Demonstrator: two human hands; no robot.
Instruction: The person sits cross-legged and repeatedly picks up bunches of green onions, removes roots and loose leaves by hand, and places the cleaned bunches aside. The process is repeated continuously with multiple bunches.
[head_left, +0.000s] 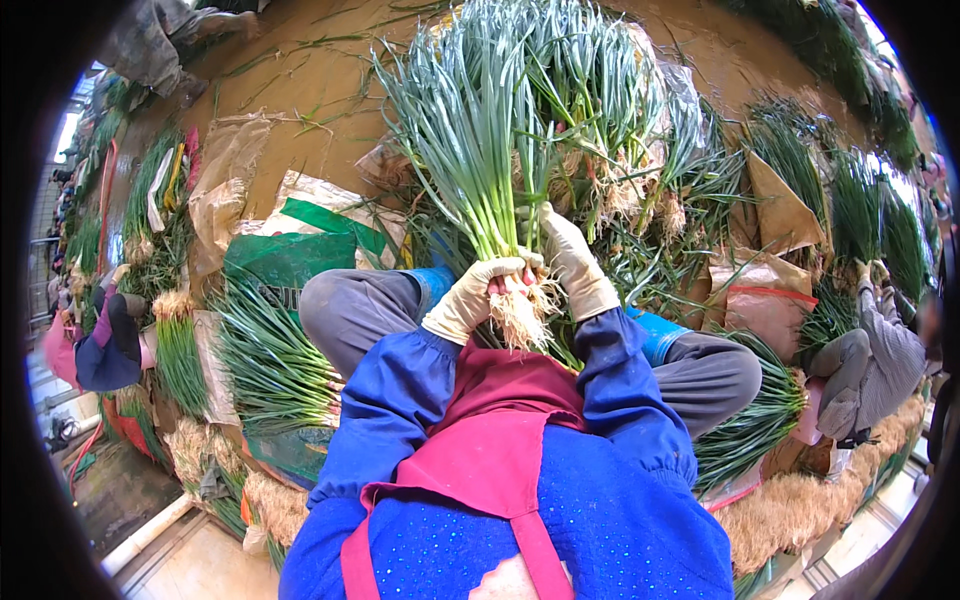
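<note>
My left hand (471, 294), in a cream glove, is closed round the lower stalks of a bunch of green onions (487, 165). The bunch stands upright in front of my apron, its reddish bulbs and pale roots (521, 311) hanging below the fingers, its green leaves fanning upward. My right hand (574, 262), gloved too, is raised at the bunch's right side, fingertips at a few stalks; whether it pinches them is hard to see. Just behind lies a big heap of green onions (600, 97) with roots towards me.
Tied-looking bunches of green onions (277, 367) lie by my left knee, more (757, 405) by my right. Loose leaves (637, 262) and a green sack (300, 251) lie ahead. A co-worker (874, 360) sits at the right, others (112, 337) at the left. Root piles (795, 517) line the edge behind.
</note>
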